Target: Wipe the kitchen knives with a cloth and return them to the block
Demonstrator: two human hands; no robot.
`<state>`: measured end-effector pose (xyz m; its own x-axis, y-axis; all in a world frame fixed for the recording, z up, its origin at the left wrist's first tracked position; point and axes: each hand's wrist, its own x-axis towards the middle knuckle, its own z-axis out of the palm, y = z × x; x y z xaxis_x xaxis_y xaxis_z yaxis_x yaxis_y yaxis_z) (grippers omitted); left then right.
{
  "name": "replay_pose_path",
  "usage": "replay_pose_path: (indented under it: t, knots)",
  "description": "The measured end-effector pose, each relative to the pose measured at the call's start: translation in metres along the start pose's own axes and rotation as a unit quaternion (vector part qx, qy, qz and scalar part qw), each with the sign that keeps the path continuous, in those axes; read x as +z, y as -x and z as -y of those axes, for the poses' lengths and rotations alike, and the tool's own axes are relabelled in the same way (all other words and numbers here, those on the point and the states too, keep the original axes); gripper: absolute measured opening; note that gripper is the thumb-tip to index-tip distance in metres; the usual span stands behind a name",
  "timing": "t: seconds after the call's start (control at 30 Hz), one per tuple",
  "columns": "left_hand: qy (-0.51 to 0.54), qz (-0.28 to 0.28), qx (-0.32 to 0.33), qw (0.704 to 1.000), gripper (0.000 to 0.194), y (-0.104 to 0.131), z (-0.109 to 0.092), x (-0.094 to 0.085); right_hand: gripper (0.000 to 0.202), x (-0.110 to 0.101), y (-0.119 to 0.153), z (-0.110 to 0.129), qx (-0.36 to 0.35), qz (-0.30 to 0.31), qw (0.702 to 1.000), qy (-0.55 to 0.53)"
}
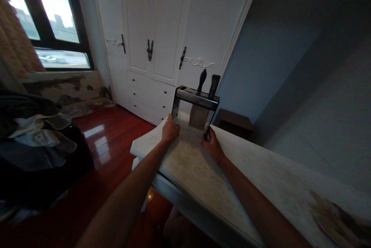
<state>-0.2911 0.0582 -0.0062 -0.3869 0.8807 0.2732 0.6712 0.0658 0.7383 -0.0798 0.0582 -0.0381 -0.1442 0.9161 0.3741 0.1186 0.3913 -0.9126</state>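
Observation:
A knife block [185,93] with a dark top and clear sides stands upright on the pale desk [197,163]. Two black knife handles rise from its slots: a slim handle [202,81] and a wider handle [214,86]. Through the clear front, a broad blade [198,117] shows below the wider handles. My left hand [170,129] is closed on the block's lower left side. At the lower right corner, my right hand [213,145] grips the block's edge, with its fingers partly hidden behind it.
A white wardrobe [162,19] with drawers stands behind the desk. To the left, a dark pile with clothes [40,135] sits on the red wood floor [113,143]. A brown box-like cabinet [234,120] is beyond the desk. A blurred object [333,217] lies at right.

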Motion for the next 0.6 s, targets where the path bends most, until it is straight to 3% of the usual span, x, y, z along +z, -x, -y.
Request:
replay_pose_path:
  t: [0.37, 0.6]
  knots:
    - [0.007, -0.045, 0.003, 0.999, 0.057, 0.005, -0.001, -0.002, 0.079, -0.016, 0.018, 0.006, 0.061, 0.018, 0.998, -0.03]
    - [0.031, -0.129, -0.05, 0.99, 0.045, 0.009, 0.002, -0.006, 0.074, -0.057, 0.048, 0.013, 0.097, 0.04, 0.994, -0.03]
